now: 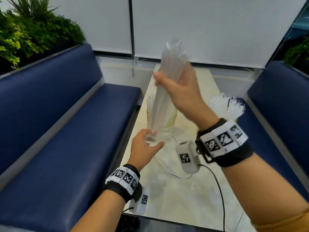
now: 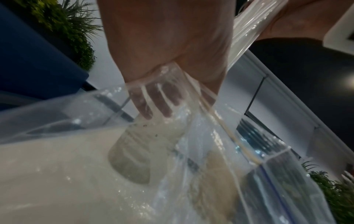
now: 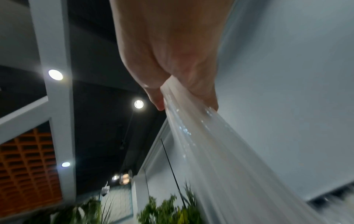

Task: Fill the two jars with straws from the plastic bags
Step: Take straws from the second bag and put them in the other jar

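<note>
Beige table (image 1: pixel 197 195) bears two jars (image 1: pixel 161 118) stuffed with straws (image 1: pixel 232 106).

left wrist: black strap (image 1: pixel 117 188) with a band of white tiles printed with black square codes
left camera: white box (image 1: pixel 139 202), one code tag, thin black cable
right wrist: same black strap and coded tiles (image 1: pixel 224 139)
right camera: white box (image 1: pixel 187 156), black cable (image 1: pixel 219 190)
sleeve: mustard-orange (image 1: pixel 287 221), right forearm

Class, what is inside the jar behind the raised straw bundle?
The jar holds a few straws at its left rim. The straw bundle in the right hand hides the rest.
</note>
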A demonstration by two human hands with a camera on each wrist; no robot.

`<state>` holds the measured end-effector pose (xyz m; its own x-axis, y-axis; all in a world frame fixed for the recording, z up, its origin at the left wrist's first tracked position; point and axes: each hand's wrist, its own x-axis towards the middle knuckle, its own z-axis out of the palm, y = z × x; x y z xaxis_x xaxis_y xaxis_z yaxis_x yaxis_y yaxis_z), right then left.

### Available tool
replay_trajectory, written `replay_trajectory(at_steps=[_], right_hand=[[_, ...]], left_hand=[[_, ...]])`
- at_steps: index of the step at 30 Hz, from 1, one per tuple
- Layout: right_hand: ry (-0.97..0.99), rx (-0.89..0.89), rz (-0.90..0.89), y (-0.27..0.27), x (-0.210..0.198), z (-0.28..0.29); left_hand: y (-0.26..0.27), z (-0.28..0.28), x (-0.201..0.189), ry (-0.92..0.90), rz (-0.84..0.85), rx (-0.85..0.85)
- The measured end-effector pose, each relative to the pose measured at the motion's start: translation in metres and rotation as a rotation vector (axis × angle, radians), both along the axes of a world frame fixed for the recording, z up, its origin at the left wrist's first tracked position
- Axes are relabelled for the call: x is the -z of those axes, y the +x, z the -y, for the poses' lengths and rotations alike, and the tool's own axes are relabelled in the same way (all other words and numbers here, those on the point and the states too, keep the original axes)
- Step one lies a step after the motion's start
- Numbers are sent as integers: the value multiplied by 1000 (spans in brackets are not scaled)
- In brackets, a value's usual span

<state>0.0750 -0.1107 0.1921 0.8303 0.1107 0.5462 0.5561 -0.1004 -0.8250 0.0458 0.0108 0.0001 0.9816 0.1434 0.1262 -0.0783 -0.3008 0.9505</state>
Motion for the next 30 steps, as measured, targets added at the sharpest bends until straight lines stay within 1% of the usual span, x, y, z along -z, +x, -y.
replay_trajectory(at_steps=[4,6,8,11,14,16,18,20,21,23,24,25,26,27,28,30], right_hand=[[80,112,228,32,-42,6],[94,162,299,53,-49,5],[54,181,322,74,-45,1],[-35,191,272,100,-24,-4],[-60,203,171,120,0,-5],[-50,214,133,128,13,-5],[-17,231,107,132,21,-4],[25,255,102,133,24,-3],[44,262,106,133,23,-1],[81,263,123,132,19,0],[100,262,134,131,17,1],[117,260,143,131,14,1],[134,253,148,130,12,1],[148,248,146,130,10,0],[158,249,137,130,8,-1],[193,242,106,131,7,-5]], left_hand=[[-1,-7,4,13,17,23],[-1,-8,6,42,44,56],[-2,-9,10,91,80,113],[-6,-4,14,183,94,269],[-9,1,17,315,49,440],[-11,3,17,293,41,504],[-12,4,9,180,64,531],[-6,2,-5,86,125,489],[2,0,-14,68,191,415],[25,-4,-30,70,354,180],[40,-7,-39,102,399,59],[57,-10,-49,156,406,-38],[74,-13,-60,232,383,-94],[91,-16,-69,328,333,-104],[107,-18,-76,443,280,-79],[134,-18,-81,734,202,19]])
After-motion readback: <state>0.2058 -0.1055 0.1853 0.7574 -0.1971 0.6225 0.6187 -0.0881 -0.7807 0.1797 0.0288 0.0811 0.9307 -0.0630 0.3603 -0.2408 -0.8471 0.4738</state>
